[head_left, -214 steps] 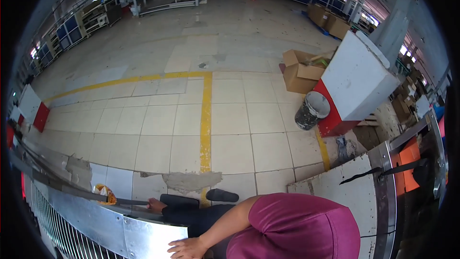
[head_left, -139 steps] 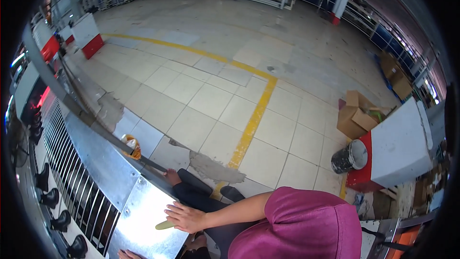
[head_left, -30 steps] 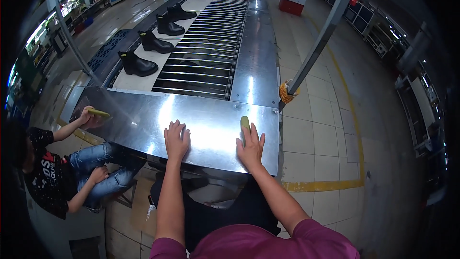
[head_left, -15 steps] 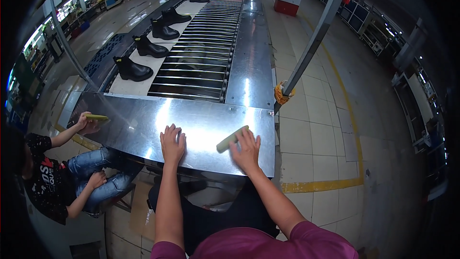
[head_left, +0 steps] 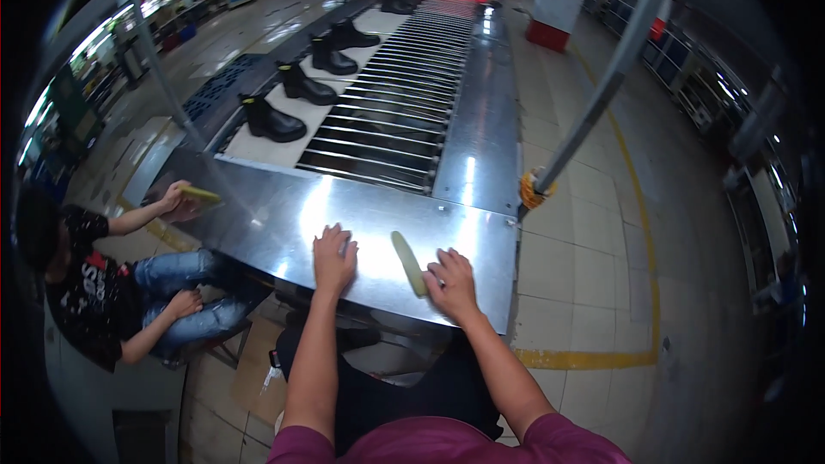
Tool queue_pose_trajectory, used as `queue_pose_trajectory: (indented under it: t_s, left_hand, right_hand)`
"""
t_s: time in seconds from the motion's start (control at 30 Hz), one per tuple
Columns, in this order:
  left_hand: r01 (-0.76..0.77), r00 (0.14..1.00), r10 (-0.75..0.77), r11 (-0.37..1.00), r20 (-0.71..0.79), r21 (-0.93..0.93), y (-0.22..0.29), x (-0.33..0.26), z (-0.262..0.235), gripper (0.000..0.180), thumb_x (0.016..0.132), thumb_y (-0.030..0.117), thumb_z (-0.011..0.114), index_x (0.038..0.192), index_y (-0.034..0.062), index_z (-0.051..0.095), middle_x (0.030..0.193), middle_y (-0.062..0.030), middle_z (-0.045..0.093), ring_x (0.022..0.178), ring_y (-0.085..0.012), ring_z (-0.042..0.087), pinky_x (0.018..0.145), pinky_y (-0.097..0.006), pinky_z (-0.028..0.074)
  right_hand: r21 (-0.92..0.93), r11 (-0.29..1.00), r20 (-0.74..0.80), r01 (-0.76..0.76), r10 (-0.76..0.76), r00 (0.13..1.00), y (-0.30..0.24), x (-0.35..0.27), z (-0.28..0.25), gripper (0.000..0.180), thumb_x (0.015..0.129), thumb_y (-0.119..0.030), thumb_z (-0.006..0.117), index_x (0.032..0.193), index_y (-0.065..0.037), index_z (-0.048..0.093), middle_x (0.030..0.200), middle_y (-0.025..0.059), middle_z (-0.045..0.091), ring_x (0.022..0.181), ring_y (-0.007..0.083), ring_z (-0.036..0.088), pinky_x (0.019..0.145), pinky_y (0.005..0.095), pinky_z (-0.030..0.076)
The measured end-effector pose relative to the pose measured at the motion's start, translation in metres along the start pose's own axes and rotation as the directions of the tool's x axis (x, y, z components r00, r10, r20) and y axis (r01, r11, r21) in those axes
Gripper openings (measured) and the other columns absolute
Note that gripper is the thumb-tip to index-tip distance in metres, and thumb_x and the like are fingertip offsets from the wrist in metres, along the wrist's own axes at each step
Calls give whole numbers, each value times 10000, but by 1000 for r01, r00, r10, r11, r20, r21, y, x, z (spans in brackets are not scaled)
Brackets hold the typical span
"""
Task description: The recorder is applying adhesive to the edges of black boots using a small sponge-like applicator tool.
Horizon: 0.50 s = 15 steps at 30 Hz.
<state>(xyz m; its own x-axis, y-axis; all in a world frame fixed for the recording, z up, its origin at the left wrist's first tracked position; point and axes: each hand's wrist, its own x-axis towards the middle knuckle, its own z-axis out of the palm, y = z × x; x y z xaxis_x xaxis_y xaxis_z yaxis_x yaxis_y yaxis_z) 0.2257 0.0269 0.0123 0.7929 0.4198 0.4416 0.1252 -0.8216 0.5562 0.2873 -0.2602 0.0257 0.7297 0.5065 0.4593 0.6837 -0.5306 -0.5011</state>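
Fingers of right hand point(head_left: 450, 282) pinch slim yellow-green stick point(head_left: 409, 263) on shiny steel table point(head_left: 284, 215).

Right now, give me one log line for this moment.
left hand: flat on steel table | right hand: holding yellow-green stick | boots: on conveyor

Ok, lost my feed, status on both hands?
Left hand flat on steel table, empty. Right hand grips yellow-green stick. Nothing between them.
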Motion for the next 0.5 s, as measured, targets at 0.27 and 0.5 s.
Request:
queue_pose_trajectory:
  t_s: [0.27,0.5]
  left_hand:
    - [29,999,-29,999,13,-18,8,0,0,331,915,257,673,1177,55,693,1392,-188,593,1385,-411,455,1199,-586,245]
    - [53,999,-52,999,4,-15,7,-1,-1,300,919,269,685,1160,93,706,1398,-158,605,1413,-390,449,1209,-547,244]
  right_hand:
    - [-116,987,94,108,-97,991,-8,-1,-7,455,910,-276,682,1316,-81,626,1397,232,558,1360,461,448,1132,609,300]
    - [-36,996,-104,-82,78,992,11,-4,3,379,923,-228,658,1254,-42,654,1390,223,568,1367,439,449,1138,589,297]
